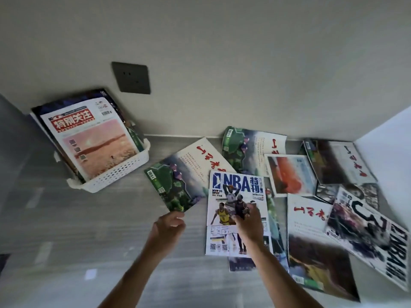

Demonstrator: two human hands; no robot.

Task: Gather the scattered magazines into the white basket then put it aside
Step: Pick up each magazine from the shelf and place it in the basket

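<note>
A white perforated basket (115, 174) stands at the left against the wall, with several magazines upright in it; a red-titled one (89, 141) faces front. Several more magazines lie scattered on the floor to the right. My left hand (169, 225) pinches the near corner of a green-and-white magazine (184, 176). My right hand (249, 221) rests on an NBA magazine (235, 210), fingers bent over its cover; the grip itself is not visible.
The grey floor (89, 241) meets a pale wall (222, 63) carrying a dark socket plate (131, 77). A white surface (391, 141) bounds the right side. Other magazines (322, 241) overlap toward the right corner.
</note>
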